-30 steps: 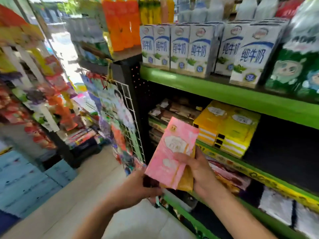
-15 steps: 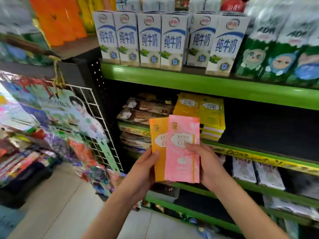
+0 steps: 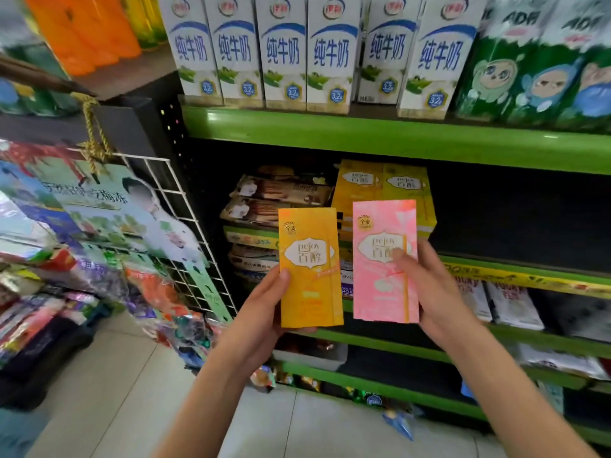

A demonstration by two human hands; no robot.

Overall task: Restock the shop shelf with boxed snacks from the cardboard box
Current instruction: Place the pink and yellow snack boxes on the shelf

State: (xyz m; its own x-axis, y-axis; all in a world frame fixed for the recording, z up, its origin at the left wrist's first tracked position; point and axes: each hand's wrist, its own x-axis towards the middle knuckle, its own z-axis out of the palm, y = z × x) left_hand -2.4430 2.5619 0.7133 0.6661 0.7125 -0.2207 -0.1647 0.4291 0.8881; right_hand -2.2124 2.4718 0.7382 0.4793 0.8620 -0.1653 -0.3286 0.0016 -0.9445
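My left hand (image 3: 264,305) holds an orange snack box (image 3: 309,269) upright by its lower left edge. A pink snack box (image 3: 383,259) stands upright in my right hand (image 3: 429,285), thumb across its front. The two boxes are side by side with a small gap, in front of the middle shelf. Behind them on that green-edged shelf (image 3: 496,276) sits a stack of yellow snack boxes (image 3: 383,186), with brown biscuit packs (image 3: 277,196) to its left. The shelf space to the right of the yellow stack is dark and bare. The cardboard box is out of view.
White milk cartons (image 3: 284,51) and green drink packs (image 3: 535,67) line the top shelf (image 3: 363,130). A wire rack (image 3: 172,206) hung with snack bags stands at the left. Lower shelves hold white packets (image 3: 509,302). Tiled floor (image 3: 115,391) lies below.
The two boxes were stacked together in both hands; now they are pulled apart, orange in my left, pink in my right. My view has moved closer to the shelf.
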